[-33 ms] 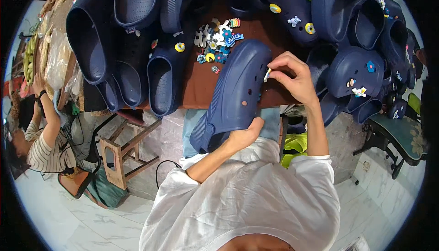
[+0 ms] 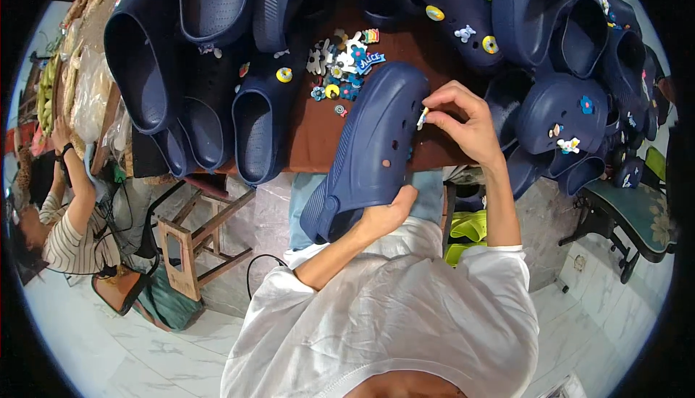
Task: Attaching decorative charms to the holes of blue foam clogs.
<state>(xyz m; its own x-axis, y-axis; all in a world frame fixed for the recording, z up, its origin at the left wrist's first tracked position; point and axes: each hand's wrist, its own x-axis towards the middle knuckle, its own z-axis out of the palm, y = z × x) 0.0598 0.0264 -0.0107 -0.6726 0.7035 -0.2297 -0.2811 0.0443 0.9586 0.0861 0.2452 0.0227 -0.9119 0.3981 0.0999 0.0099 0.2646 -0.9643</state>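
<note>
A navy clog (image 2: 371, 137) with round holes in its upper is tilted on its side over the table's front edge. My left hand (image 2: 391, 215) is closed round its heel end. Beside the clog's holed upper, my right hand (image 2: 463, 119) pinches a small white and yellow shoe charm (image 2: 422, 118) between thumb and fingertips. The charm is at the edge of the upper; whether it touches a hole I cannot tell. Behind the clog lies a pile of colourful shoe charms (image 2: 337, 68), with one round swirl charm (image 2: 340, 110) apart from it.
Navy clogs (image 2: 253, 133) crowd the left of the brown-covered table (image 2: 308, 148), and more, some with charms, are stacked at the right (image 2: 561, 112). A wooden stool (image 2: 190, 246) stands below left. Another person (image 2: 76, 217) works at far left. A green-topped chair (image 2: 641, 217) is at right.
</note>
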